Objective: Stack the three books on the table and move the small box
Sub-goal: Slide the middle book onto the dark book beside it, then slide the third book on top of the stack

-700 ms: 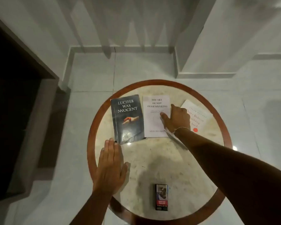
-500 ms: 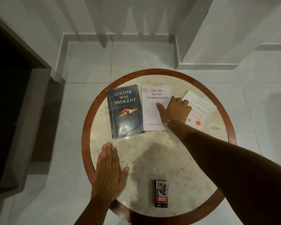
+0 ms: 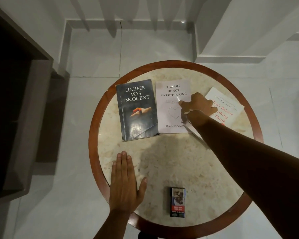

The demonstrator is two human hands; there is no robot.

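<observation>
Three books lie side by side at the far side of the round table (image 3: 162, 163). A dark book (image 3: 136, 109) is on the left, a white book (image 3: 171, 109) in the middle, and a white book with red lettering (image 3: 228, 107) is angled on the right. My right hand (image 3: 197, 106) sits at the middle book's right edge, thumb on the cover and fingers curled around that edge. My left hand (image 3: 126, 183) rests flat and open on the table's near left rim. The small box (image 3: 177, 201) lies near the front edge, apart from both hands.
The table has a red-brown wooden rim (image 3: 93, 128) around a pale stone top. Grey tiled floor surrounds it. A dark piece of furniture (image 3: 16, 118) stands to the left, and a wall corner and step rise behind the table.
My right hand's fingers have curled from lying flat on the middle book to closing on its right edge. My left hand has slid back toward the table's near rim.
</observation>
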